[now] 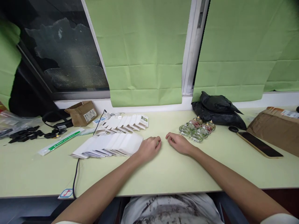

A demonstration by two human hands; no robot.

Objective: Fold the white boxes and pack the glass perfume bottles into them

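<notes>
In the head view, your left hand [149, 148] lay at the right end of the front row of flat white cartons [112, 143], fingers loosely curled in; whether it touched that row could not be told; farther right of the row lay your right hand [179, 143], likewise loosely closed, then the clear-wrapped green and pink items [197, 129]; directly behind the row stood a second row of white cartons [125, 123]; behind it to the left sat an open brown box [81, 114]; well to its right lay a phone [260, 145].
</notes>
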